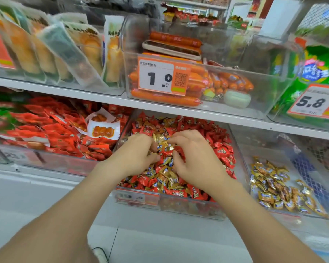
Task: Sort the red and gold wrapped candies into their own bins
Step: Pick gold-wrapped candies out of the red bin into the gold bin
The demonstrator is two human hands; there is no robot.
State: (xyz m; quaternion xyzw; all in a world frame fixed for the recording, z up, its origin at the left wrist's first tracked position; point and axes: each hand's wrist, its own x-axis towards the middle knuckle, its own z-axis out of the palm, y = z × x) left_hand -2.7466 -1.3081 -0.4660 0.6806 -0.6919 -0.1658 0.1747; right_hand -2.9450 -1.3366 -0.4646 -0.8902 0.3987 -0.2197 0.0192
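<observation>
From where I stand, the clear middle bin (188, 207) on the lower shelf sits just below the centre of the head view. It is heaped with red candies (223, 153), and gold candies (164, 176) are mixed through them, thickest toward the middle and the 6 o'clock edge. Both bare forearms come up from 6 o'clock, and both hands are down in that heap, close together. The left hand (138, 155), on the 9 o'clock side of the bin, has its fingers (150, 143) curled round a small bunch of the gold candies that pokes out at its fingertips. The right hand (197, 160), on the 3 o'clock side, has its fingers (176, 141) bent with the tips in the wrappers; I cannot tell whether they hold anything. At 3 o'clock, just beside the middle bin, the right bin (239, 145) holds a loose gold heap (281, 188) of the same wrappers with no red among them. At 9 o'clock another bin is full of red snack packets (55, 126). On the shelf above, at 12 o'clock, a bin of orange sausages (165, 98) carries a price tag (160, 76) reading 1.0, and a phone (171, 49) lies on top of the sausages.
</observation>
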